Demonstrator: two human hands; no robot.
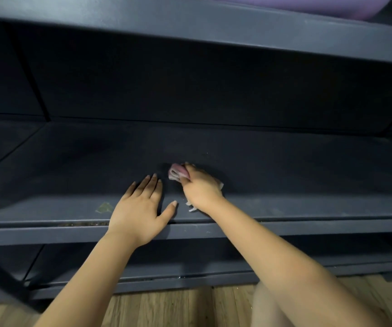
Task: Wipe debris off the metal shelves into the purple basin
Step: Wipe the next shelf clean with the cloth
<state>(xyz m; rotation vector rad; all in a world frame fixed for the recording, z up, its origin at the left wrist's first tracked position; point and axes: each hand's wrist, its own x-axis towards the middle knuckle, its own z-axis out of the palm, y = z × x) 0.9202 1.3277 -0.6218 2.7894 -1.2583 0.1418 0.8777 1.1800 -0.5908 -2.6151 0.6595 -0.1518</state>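
A dark blue-grey metal shelf (72, 166) fills the head view. My right hand (201, 188) grips a folded pink and white cloth (176, 173) and holds it down on the shelf near the middle. Bits of pale debris (191, 207) lie just under my right wrist. My left hand (140, 208) lies flat on the shelf's front part, fingers straight and spread, a little left of the cloth. The purple basin (320, 5) sits on the shelf above, at the top right, only its underside showing.
A greenish patch (104, 208) marks the shelf left of my left hand, and crumbs (82, 224) sit in the groove along the front lip. A lower shelf (143, 263) lies beneath. Wooden floor (178, 308) runs below, with my knee at bottom right.
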